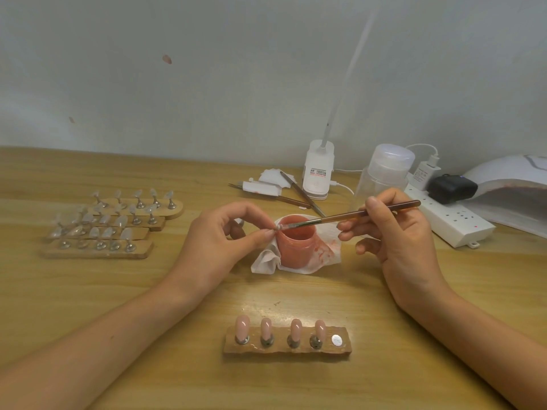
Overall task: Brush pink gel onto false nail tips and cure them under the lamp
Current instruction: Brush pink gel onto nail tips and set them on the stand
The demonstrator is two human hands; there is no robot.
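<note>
Pinching a small nail tip point(277, 229) over the pink gel jar point(296, 247), the left grip point(220, 239) closes thumb and forefinger on it; the right grip point(396, 238) pinches the brush point(355, 216), bristles touching that tip; four pink tips point(296, 327) stand on the wooden holder point(284, 349) nearby.

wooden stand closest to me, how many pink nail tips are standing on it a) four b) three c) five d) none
a: the near wooden stand holds four pink tips in a row, and the metal disc at its right end is bare.
</note>
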